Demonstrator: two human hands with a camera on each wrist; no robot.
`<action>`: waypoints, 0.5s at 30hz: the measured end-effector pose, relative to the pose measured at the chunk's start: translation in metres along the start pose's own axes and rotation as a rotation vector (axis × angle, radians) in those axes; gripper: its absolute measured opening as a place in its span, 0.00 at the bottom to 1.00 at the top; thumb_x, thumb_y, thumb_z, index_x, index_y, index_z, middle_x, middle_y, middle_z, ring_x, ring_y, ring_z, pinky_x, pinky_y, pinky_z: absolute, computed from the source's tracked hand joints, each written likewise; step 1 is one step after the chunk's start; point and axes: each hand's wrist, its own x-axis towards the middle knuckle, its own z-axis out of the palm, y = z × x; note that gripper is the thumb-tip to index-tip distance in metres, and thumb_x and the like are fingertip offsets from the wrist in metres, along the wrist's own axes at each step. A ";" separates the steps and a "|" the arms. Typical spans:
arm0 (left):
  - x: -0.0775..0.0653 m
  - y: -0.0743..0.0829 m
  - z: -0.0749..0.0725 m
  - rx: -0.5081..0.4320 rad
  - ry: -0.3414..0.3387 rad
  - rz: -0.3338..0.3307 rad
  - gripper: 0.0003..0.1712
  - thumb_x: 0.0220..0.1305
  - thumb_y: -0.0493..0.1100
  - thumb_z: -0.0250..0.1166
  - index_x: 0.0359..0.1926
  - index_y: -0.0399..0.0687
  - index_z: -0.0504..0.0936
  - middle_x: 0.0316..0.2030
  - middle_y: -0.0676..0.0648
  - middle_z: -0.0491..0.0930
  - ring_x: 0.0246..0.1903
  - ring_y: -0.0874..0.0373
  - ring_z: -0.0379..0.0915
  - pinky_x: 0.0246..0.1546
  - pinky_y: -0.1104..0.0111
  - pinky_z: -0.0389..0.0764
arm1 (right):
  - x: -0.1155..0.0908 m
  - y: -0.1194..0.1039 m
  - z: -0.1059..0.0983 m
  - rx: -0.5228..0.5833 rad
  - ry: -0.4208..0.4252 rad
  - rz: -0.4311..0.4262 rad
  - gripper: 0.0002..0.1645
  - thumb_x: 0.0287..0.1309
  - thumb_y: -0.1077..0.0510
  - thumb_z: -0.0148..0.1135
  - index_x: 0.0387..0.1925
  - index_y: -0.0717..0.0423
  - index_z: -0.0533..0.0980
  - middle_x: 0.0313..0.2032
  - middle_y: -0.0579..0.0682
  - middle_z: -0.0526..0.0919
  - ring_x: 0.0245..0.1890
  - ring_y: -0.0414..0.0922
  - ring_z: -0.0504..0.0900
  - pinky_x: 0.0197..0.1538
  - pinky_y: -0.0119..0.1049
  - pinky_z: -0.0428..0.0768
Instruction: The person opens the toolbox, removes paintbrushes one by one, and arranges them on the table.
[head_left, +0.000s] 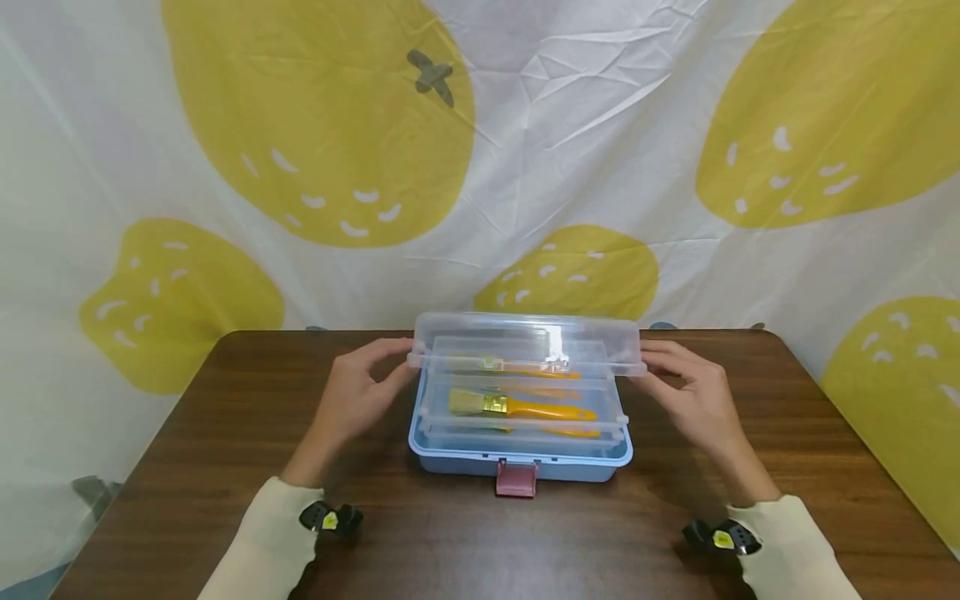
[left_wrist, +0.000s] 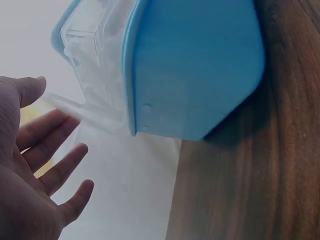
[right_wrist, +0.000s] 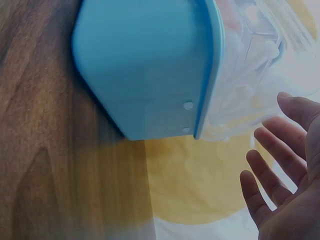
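No writing or brand mark can be read on anything in view. Nearest, a pink latch (head_left: 516,478) hangs from the front wall of a light blue box (head_left: 525,463), which sits at the middle of the brown wooden table (head_left: 187,467), closer to its far edge. Inside lies a clear tray (head_left: 450,423) holding paintbrushes with orange handles (head_left: 525,407) and pale bristles. The clear lid (head_left: 525,337) is raised partway over the back of the box. The left hand (head_left: 351,392) touches the lid's left end with relaxed, spread fingers (left_wrist: 55,170); the right hand (head_left: 693,387) touches its right end, fingers (right_wrist: 270,170) likewise apart. Behind hangs a white cloth (head_left: 570,117) printed with yellow fruit.
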 end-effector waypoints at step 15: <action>0.001 0.011 -0.006 -0.001 0.052 -0.073 0.14 0.73 0.44 0.76 0.51 0.38 0.92 0.51 0.41 0.92 0.56 0.40 0.86 0.61 0.41 0.82 | 0.003 -0.012 -0.005 0.025 0.027 -0.001 0.12 0.59 0.77 0.76 0.41 0.61 0.92 0.49 0.51 0.91 0.53 0.33 0.86 0.52 0.23 0.80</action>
